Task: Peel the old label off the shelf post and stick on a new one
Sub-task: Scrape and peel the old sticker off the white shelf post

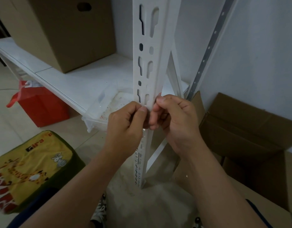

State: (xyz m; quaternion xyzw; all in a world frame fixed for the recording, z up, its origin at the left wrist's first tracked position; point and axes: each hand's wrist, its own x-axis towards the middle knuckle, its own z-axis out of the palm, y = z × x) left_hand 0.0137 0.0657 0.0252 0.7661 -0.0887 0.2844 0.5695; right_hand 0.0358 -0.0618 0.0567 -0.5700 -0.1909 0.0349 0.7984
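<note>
A white perforated metal shelf post (147, 66) runs upright through the centre of the frame, from the top edge down to the pale tiled floor (3, 129). Both hands meet on it just below the middle of the frame. The left hand (125, 122) has its fingers curled, with the thumb pressed against the front face of the post. The right hand (173, 116) is curled too, fingertips bunched at the post's right edge. A small fleck of red (158, 94) shows just above the right index finger, at the post's edge; whether it is the label cannot be told, and what either hand pinches is hidden by the fingers.

In the upper left a large brown cardboard box (59, 30) stands on a white shelf board (86, 83). Below the shelf, at the left, sits a red paper bag (43, 109). A yellow cushion with a giraffe print (31, 167) lies in the lower left. Flattened brown cardboard (247, 122) leans against the wall at the right.
</note>
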